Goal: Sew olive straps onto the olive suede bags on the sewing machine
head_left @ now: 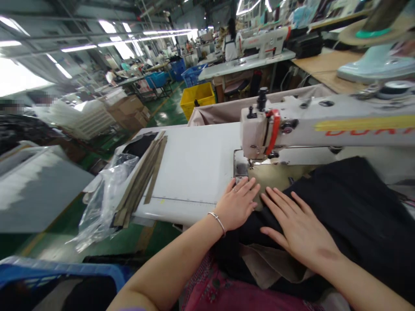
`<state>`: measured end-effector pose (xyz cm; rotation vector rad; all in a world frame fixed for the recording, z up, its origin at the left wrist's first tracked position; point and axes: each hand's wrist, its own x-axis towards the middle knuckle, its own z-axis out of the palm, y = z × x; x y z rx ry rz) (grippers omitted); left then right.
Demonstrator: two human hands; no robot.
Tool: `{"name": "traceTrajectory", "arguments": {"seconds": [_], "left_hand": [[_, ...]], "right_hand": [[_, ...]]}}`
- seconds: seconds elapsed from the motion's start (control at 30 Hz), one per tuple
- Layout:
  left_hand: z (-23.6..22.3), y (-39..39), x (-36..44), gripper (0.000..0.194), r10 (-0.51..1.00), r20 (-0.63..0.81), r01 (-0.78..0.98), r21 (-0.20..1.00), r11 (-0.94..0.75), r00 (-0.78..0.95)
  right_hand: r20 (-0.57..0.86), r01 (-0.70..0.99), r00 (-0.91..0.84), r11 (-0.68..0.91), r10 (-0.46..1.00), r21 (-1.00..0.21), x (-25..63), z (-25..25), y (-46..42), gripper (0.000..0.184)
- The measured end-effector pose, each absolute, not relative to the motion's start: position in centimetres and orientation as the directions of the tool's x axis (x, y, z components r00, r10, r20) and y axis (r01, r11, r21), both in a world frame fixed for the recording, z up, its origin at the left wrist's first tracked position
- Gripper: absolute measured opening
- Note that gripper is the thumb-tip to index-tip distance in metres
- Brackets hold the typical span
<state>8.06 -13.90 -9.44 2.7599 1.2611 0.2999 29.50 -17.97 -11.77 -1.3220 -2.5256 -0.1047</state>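
Black fabric: spread right of the needle area, under the right hand, running down over the lap.

Risks, left to right (judged):
- Olive-brown strips lie loosely at the left end of the white tabletop, beside a clear plastic bag. A snag on the bag could drag them off.
- Left fingertips lie just in front of the presser-foot area of the industrial sewing machine. If it ran with the fingers this close, they could be caught; cause would be reaching too far in.
- Olive panel under the machine head may skew or pucker if the two palms press unevenly.
- Weight of the black fabric and the beige fabric at the lap could pull the work toward the body.

Pose:
- Left hand: palm down, nearly flat, fingers slightly parted and pointing at the machine; nothing gripped.
- Right hand: palm down on the black fabric, fingers angled forward-left, thumb held wide; pressing, no pinch seen. Pressure: cannot tell.
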Motion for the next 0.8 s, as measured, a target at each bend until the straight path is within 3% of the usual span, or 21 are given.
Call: {"name": "traceTrajectory", "arguments": {"seconds": [0.1,0.2,0.3,0.37,0.6,0.8], "left_hand": [[-7.9,-13.0,3.4,0.039,0.854,0.077,0.842,0.139,-0.521,0.515],[-5.3,-11.8,-5.5,0.032,0.993,0.084,0.996,0.033,-0.084,0.081],[-3.3,-11.1,-14.3,0.031,0.966,0.096,0.970,-0.031,0.242,-0.238],[-3.3,-10.5,-18.0,0.025,0.934,0.036,0.933,-0.048,0.358,-0.356],[-6.3,-8.5,-20.4,0.031,0.881,-0.136,0.891,-0.053,0.450,-0.453],[-6.2,-7.9,-20.9,0.036,0.867,-0.176,0.883,-0.039,0.468,-0.467]], "right_hand": [[0.352,0.792,-0.543,0.604,0.763,-0.089,30.2,-13.2,-17.4,0.084],[0.395,0.755,-0.571,0.650,0.720,-0.093,30.8,-14.8,-16.7,0.085],[0.414,0.754,-0.567,0.651,0.712,-0.089,31.0,-15.7,-16.4,0.083],[0.415,0.765,-0.556,0.639,0.720,-0.084,31.0,-15.9,-16.5,0.082],[0.400,0.773,-0.564,0.632,0.722,-0.053,31.1,-15.5,-16.2,0.080],[0.393,0.762,-0.579,0.646,0.715,-0.052,31.0,-15.1,-16.5,0.079]]}}
